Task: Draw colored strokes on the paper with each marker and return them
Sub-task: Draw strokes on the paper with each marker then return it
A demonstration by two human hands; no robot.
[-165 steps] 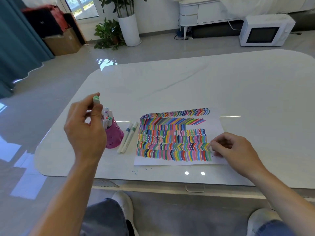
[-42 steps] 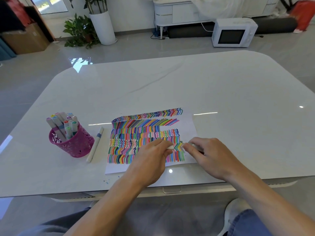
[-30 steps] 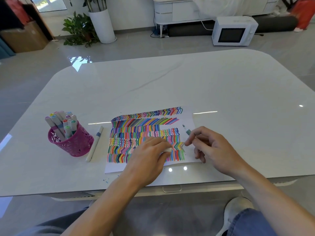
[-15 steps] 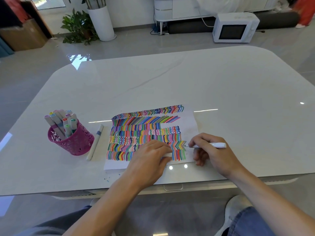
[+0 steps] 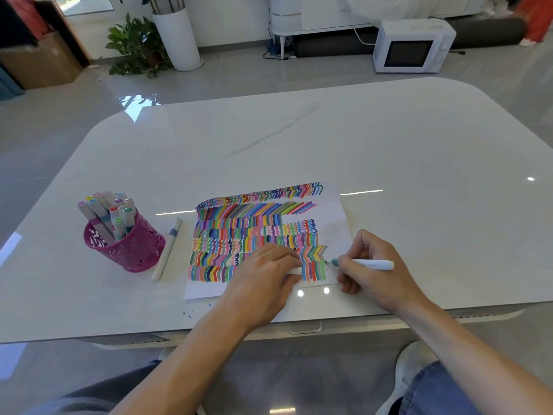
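Head view: my right hand (image 5: 374,275) is pinching the uncapped teal marker (image 5: 372,264), its tip now coming down at the paper's (image 5: 333,227) right edge; my left hand (image 5: 263,281), gripping the cap (image 5: 294,270), is pinning it down.

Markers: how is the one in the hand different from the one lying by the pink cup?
The right hand grips the white marker with the teal tip; nobody touches the white marker lying beside the pink mesh cup. The held marker is uncapped, tip on the striped paper, a white cap pinched in the left hand; the lying marker looks capped. The held marker points sideways; the lying marker runs near to far. Both have white barrels.
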